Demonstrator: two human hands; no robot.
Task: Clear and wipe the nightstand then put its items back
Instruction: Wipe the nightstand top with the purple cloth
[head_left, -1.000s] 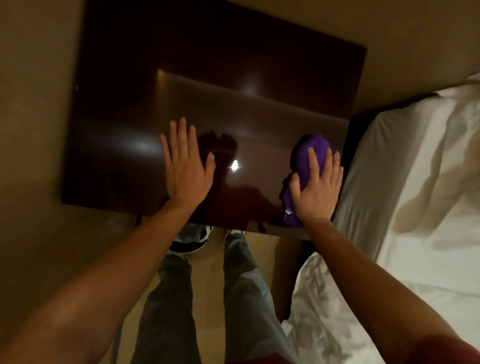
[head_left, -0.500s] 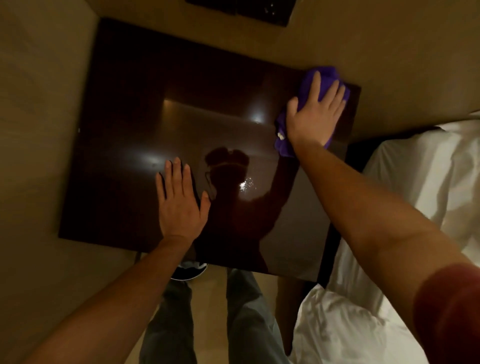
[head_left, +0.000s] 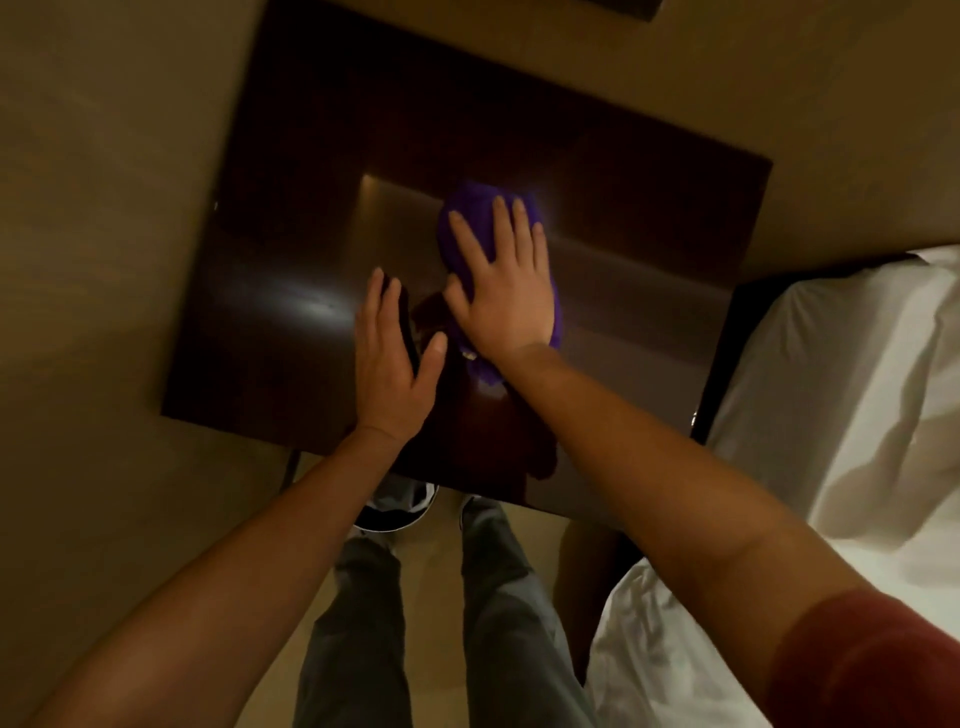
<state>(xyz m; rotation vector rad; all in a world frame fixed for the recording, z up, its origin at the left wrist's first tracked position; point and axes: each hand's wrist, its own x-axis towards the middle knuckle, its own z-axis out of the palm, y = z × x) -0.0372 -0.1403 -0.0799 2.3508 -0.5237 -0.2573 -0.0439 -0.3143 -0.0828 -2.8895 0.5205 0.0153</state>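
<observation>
A dark, glossy nightstand (head_left: 311, 249) is seen from above, filling the upper middle of the frame, its top bare of any belongings. A purple cloth (head_left: 470, 218) is pressed flat against the polished wood near the centre of the frame by the right hand (head_left: 506, 291), whose fingers are stretched out straight over the fabric rather than curled round it. Just to the lower left of it, the left hand (head_left: 389, 369) is laid palm down on the wood, fingers extended and close together, holding nothing; the two hands are nearly touching at the thumbs. A white bed (head_left: 852, 395) is visible at the right edge of the frame, just beside the nightstand, and grey trousers (head_left: 488, 613) and a shoe (head_left: 395, 512) are seen at the bottom centre, on a pale floor. The clearing step is judged to be complete, since nothing but the cloth and the hands is seen on the surface, and the wiping is judged to be under way. How much of the top has been covered cannot be told from the sheen alone. The return of the removed items is not yet done; the items themselves are not in view, and their whereabouts cannot be told.
</observation>
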